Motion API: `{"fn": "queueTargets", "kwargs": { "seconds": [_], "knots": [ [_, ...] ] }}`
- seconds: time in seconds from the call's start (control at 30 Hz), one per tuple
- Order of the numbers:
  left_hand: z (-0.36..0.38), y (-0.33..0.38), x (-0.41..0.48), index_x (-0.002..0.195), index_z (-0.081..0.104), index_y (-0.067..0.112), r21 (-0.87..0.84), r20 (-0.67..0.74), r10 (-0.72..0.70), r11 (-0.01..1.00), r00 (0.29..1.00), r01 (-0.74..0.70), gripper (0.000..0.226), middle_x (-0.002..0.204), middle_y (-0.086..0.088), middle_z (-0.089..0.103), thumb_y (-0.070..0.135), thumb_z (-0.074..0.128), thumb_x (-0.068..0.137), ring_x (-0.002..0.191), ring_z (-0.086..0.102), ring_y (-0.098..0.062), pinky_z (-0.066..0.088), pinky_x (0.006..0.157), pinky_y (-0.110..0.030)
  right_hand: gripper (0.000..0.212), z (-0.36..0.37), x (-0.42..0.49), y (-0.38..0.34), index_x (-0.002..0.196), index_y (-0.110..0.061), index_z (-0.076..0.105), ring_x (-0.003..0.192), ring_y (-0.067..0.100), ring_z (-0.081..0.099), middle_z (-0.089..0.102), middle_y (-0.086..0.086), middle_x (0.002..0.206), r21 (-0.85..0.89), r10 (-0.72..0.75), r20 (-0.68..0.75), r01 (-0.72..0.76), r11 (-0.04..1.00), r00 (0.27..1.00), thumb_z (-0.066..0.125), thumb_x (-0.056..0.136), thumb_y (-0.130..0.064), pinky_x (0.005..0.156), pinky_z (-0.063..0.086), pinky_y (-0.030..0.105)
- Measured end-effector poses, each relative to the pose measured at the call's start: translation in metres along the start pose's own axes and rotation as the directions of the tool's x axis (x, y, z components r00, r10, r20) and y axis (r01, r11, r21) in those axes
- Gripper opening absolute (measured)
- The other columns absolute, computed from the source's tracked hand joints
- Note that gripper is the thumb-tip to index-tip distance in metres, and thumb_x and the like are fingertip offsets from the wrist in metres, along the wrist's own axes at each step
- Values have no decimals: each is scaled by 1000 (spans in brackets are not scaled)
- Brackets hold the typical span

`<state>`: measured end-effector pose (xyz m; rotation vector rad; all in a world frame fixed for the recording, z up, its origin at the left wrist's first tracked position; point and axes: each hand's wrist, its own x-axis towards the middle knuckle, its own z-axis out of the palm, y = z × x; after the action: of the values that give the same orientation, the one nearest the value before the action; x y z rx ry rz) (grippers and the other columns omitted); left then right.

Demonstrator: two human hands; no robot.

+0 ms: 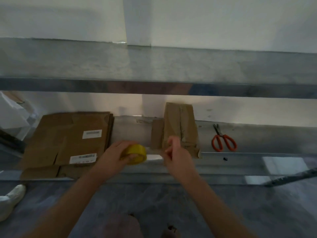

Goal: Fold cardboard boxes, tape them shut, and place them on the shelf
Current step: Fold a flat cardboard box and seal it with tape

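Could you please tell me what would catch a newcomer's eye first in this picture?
The yellow tape roll stands out at centre, held by the left hand, while the right hand pinches the pulled-out tape. The orange scissors lie on the shelf to the right; flat cardboard lies left.

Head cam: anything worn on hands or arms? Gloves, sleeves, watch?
Nothing visible. The left hand and right hand are ungloved. The left forearm and right forearm are uncovered to the frame edge: no sleeves, watch or wristband. Frame is blurry, so small rings can't be ruled out.
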<state>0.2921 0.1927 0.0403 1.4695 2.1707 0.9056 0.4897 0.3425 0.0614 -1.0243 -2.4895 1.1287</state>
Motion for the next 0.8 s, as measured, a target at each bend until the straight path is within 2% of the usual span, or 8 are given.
{"fn": "queueTargets", "kwargs": {
  "seconds": [0.1, 0.23, 0.3, 0.4, 0.5, 0.63, 0.73, 0.8],
  "knots": [
    [-3, 43, 15, 110, 50, 45, -38, 9, -27, 999, 1000, 28, 33, 103, 20, 56, 50, 66, 82, 93, 55, 0, 45, 76, -18, 35, -49, 7, 11, 97, -28, 37, 70, -2, 57, 59, -9, 78, -7, 11, -51, -12, 1000, 999, 71, 89, -20, 63, 42, 15],
    [-2, 63, 34, 113, 58, 34, 78, 48, -20, 997, 999, 16, 36, 112, 11, 59, 35, 74, 80, 103, 52, -9, 47, 90, -34, 32, -85, 14, 24, 86, -26, 39, 70, -1, 58, 60, -3, 78, -41, 20, -32, -21, 999, 999, 70, 89, -19, 60, 41, 12],
    [-1, 65, 42, 112, 59, 38, 11, 75, -71, 997, 995, 70, 36, 112, 11, 59, 37, 75, 79, 102, 54, -9, 48, 88, -34, 34, -94, 17, 32, 82, -27, 38, 70, 0, 58, 60, -3, 78, -52, 13, -39, -15, 999, 999, 70, 89, -20, 61, 40, 12],
    [6, 67, 55, 103, 57, 40, -152, 120, -158, 973, 980, 176, 30, 103, 10, 61, 38, 74, 80, 93, 58, -10, 49, 79, -30, 36, -107, 24, 48, 81, -26, 38, 76, 13, 66, 65, 3, 81, 48, 80, -47, -78, 996, 996, 73, 87, -18, 70, 54, 27],
    [14, 63, 62, 103, 59, 36, -129, 165, -156, 976, 974, 178, 28, 99, 10, 64, 42, 74, 80, 92, 60, -9, 51, 82, -32, 35, -111, 25, 66, 82, -21, 38, 76, 15, 71, 69, 8, 84, 145, 163, -12, -160, 976, 987, 72, 86, -12, 77, 60, 39],
    [14, 54, 68, 111, 61, 40, -98, 215, -175, 975, 961, 200, 34, 112, 14, 62, 41, 74, 79, 103, 58, -10, 50, 88, -34, 34, -115, 27, 82, 86, -14, 38, 72, 14, 72, 71, 8, 81, 256, 228, -4, -219, 941, 974, 72, 85, -9, 70, 61, 31],
    [10, 52, 76, 109, 62, 39, -175, 212, -192, 957, 958, 231, 34, 104, 12, 65, 44, 72, 77, 100, 61, -12, 50, 90, -39, 35, -116, 31, 90, 88, -11, 38, 67, 11, 72, 70, 10, 81, 325, 254, -10, -238, 915, 967, 72, 85, -7, 61, 57, 22],
    [12, 49, 81, 107, 62, 39, -201, 210, -206, 947, 956, 248, 32, 102, 9, 66, 41, 74, 77, 99, 62, -14, 50, 93, -46, 36, -115, 33, 97, 88, -11, 37, 64, 10, 71, 70, 8, 78, 354, 268, -16, -246, 903, 963, 72, 85, -5, 62, 57, 23]
  ]
}}
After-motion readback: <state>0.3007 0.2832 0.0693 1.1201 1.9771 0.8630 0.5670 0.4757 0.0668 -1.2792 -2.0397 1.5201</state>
